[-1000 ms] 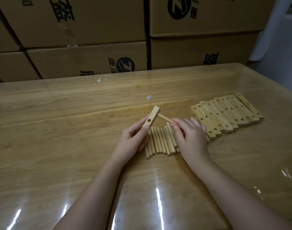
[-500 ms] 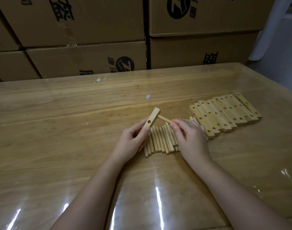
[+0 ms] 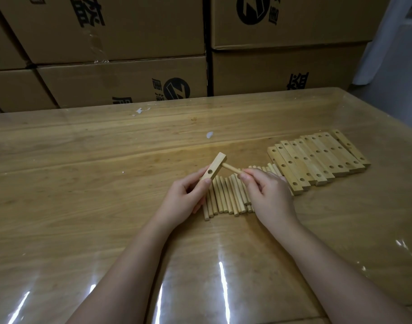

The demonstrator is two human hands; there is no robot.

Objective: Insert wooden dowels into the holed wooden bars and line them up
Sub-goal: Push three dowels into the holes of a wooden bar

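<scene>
Head view: your left hand grips a holed bar; your right hand pinches a dowel stuck in its side.

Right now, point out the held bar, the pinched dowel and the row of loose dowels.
held bar (image 3: 215, 166): head view, holed face.
pinched dowel (image 3: 232, 169): head view, bare shaft.
loose dowels (image 3: 226, 197): head view, row's middle.

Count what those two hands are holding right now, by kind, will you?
holed wooden bar: 1, in the left hand
dowel: 1, pinched by the right hand, tip meeting the bar
Total: 2
The loose dowels and spare bars lying flat overlap too much for a sure count.
</scene>
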